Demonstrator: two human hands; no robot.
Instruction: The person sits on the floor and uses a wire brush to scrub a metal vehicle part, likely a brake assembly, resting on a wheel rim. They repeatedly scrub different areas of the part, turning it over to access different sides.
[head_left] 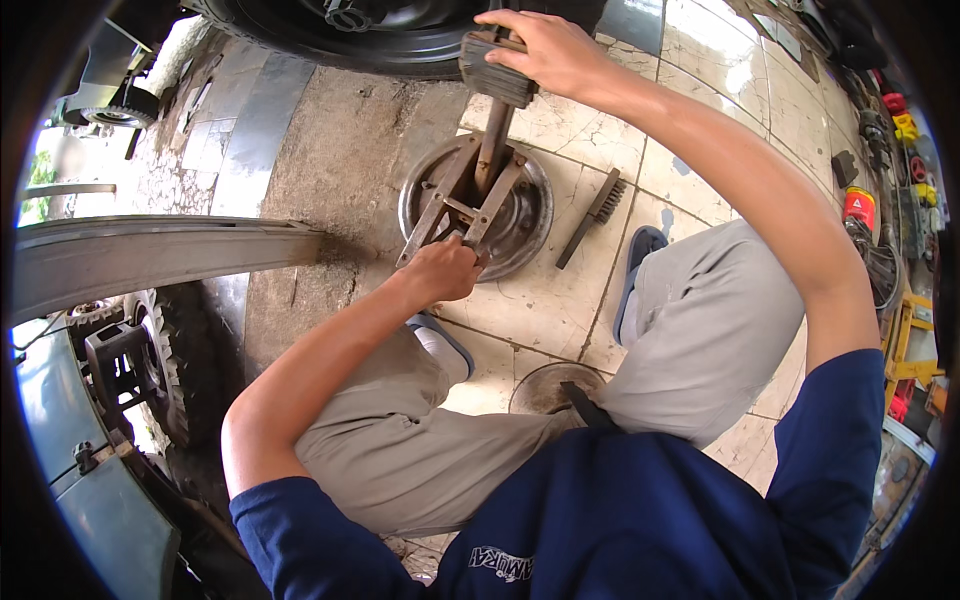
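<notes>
At the person's twelve o'clock, a metal frame (497, 200) partly hides a round drum (535, 222), the left hand (443, 272) curled at seven o'clock, hold obscured, the right hand (545, 50) half-closed, gripping a ribbed block (497, 76).

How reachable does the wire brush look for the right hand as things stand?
Probably yes: the wire brush lies on the tiles beside the round metal part, with nothing covering it. The right hand would likely first have to leave the dark block.
</notes>
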